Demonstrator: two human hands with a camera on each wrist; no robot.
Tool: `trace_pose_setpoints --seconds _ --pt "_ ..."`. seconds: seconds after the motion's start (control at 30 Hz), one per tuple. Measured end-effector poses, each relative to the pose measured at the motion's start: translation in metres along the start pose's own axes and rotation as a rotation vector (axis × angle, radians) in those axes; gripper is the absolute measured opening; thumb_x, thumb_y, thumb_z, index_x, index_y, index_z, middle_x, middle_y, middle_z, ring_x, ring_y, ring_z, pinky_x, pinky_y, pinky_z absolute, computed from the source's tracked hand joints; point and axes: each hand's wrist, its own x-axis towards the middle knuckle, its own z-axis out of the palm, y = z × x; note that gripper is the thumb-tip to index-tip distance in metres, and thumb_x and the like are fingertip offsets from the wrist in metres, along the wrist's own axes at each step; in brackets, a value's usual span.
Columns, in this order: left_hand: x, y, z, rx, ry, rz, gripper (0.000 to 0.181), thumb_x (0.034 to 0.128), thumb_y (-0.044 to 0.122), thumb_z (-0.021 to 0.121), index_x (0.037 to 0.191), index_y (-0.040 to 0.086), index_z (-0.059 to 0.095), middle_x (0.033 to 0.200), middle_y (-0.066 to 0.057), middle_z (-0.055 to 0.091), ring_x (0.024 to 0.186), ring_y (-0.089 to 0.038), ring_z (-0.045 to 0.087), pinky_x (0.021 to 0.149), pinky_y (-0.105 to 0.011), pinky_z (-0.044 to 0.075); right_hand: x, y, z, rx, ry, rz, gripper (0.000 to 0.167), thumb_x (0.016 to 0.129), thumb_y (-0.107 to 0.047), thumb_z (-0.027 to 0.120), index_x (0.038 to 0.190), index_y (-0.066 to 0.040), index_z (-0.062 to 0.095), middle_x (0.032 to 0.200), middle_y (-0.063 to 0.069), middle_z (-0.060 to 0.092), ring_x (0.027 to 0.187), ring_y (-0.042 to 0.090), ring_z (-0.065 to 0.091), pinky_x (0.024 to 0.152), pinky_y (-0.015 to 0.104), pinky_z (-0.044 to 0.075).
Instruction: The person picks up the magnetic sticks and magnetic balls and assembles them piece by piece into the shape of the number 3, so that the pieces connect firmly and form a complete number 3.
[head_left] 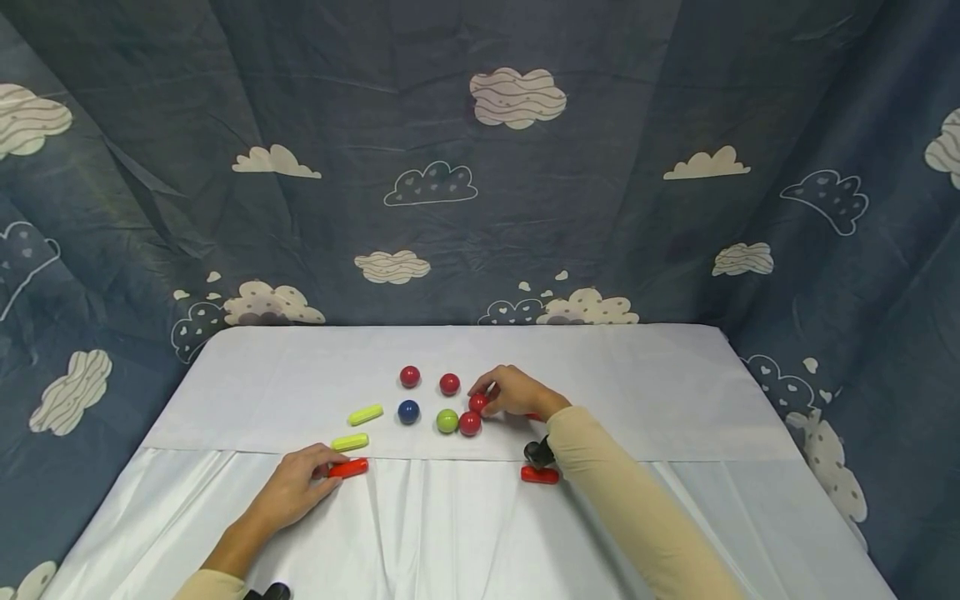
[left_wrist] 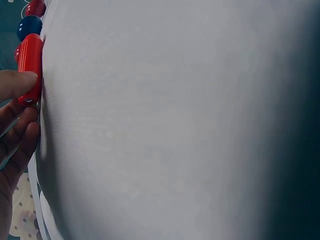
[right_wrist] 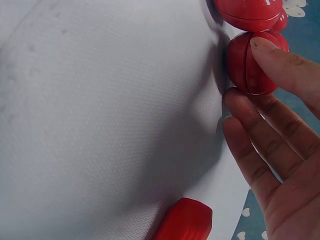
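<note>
My left hand pinches the near end of a red ribbed cylinder at the left of the table. In the left wrist view the thumb lies on the cylinder's side. Farther off, my right hand holds a shiny red ball between thumb and fingers. The right wrist view shows a seam round this ball, and another red ball touching it. Beside the held ball in the head view are a red ball and a green ball.
Two yellow cylinders lie beyond my left hand. A blue ball and two red balls sit mid-table. One red cylinder lies below the right forearm; another is mostly hidden behind it. A patterned curtain surrounds the white table.
</note>
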Motion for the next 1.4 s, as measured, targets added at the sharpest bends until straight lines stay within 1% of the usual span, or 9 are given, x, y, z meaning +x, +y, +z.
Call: trace_pose_setpoints --seconds 0.1,0.3,0.5,0.8,0.9,1.07,1.2,1.27,1.4 --pt "0.001 -0.001 0.0 0.008 -0.003 -0.007 0.026 0.0785 0.006 0.077 0.103 0.013 0.071 0.086 0.009 0.057 0.073 -0.008 0.048 0.066 -0.027 0.043 0.0 0.0 0.0 0.003 0.009 0.003 0.036 0.077 -0.001 0.078 0.11 -0.015 0.073 0.1 -0.003 0.067 0.09 0.014 0.059 0.085 0.031 0.05" --pt "0.002 -0.001 -0.001 0.017 -0.005 0.001 0.025 0.0783 0.006 0.077 0.102 0.012 0.071 0.084 0.009 0.056 0.073 -0.008 0.048 0.066 -0.027 0.043 0.001 0.0 0.0 0.01 0.017 -0.003 0.035 0.077 -0.001 0.077 0.109 -0.014 0.073 0.1 -0.003 0.068 0.089 0.013 0.059 0.086 0.032 0.049" --pt "0.002 0.001 -0.003 -0.003 0.003 0.018 0.024 0.0779 0.004 0.077 0.101 0.011 0.071 0.083 0.008 0.056 0.071 -0.008 0.048 0.065 -0.026 0.043 0.0 0.001 -0.001 0.007 0.025 -0.007 0.035 0.078 -0.001 0.077 0.11 -0.014 0.073 0.1 -0.003 0.068 0.088 0.014 0.059 0.086 0.031 0.049" --pt "0.001 0.003 -0.001 0.003 -0.005 0.016 0.022 0.0787 0.007 0.077 0.099 0.011 0.07 0.08 0.01 0.053 0.071 -0.007 0.047 0.065 -0.025 0.043 0.0 0.001 0.0 0.022 0.017 0.003 0.034 0.078 -0.002 0.077 0.109 -0.015 0.073 0.1 -0.002 0.067 0.09 0.014 0.059 0.086 0.031 0.05" --pt "0.0 0.002 0.0 0.003 -0.015 0.035 0.022 0.079 0.007 0.077 0.099 0.011 0.07 0.082 0.01 0.055 0.072 -0.006 0.047 0.065 -0.025 0.043 0.001 0.002 0.001 0.017 0.017 0.009 0.034 0.078 -0.002 0.078 0.109 -0.015 0.073 0.1 -0.003 0.067 0.09 0.014 0.059 0.086 0.031 0.049" --pt "-0.001 0.006 0.001 -0.006 -0.033 0.093 0.022 0.0795 0.008 0.076 0.1 0.011 0.07 0.09 0.008 0.061 0.074 -0.004 0.049 0.067 -0.026 0.044 0.001 0.003 0.002 0.022 0.016 0.01 0.034 0.077 -0.002 0.078 0.109 -0.015 0.073 0.1 -0.003 0.067 0.09 0.014 0.059 0.087 0.031 0.049" --pt "-0.001 0.014 0.003 -0.019 -0.036 0.134 0.022 0.0792 0.008 0.076 0.1 0.011 0.07 0.096 0.005 0.065 0.078 -0.005 0.052 0.07 -0.027 0.046 0.0 0.003 0.002 0.03 0.017 0.009 0.034 0.077 -0.001 0.077 0.109 -0.015 0.073 0.1 -0.002 0.067 0.089 0.014 0.06 0.086 0.031 0.05" --pt "-0.002 0.018 0.004 -0.027 -0.042 0.146 0.022 0.0793 0.008 0.076 0.1 0.011 0.07 0.095 0.005 0.065 0.077 -0.006 0.052 0.07 -0.027 0.046 0.0 0.003 0.002 0.031 0.015 0.01 0.035 0.077 -0.001 0.077 0.109 -0.015 0.073 0.1 -0.002 0.067 0.09 0.014 0.06 0.086 0.031 0.05" --pt "-0.003 0.028 0.007 -0.044 -0.064 0.199 0.021 0.0799 0.007 0.075 0.099 0.011 0.07 0.092 0.007 0.064 0.076 -0.005 0.051 0.069 -0.027 0.045 0.0 0.002 0.001 0.027 0.011 0.004 0.035 0.077 -0.001 0.077 0.11 -0.014 0.073 0.1 -0.002 0.067 0.09 0.014 0.06 0.085 0.03 0.05"
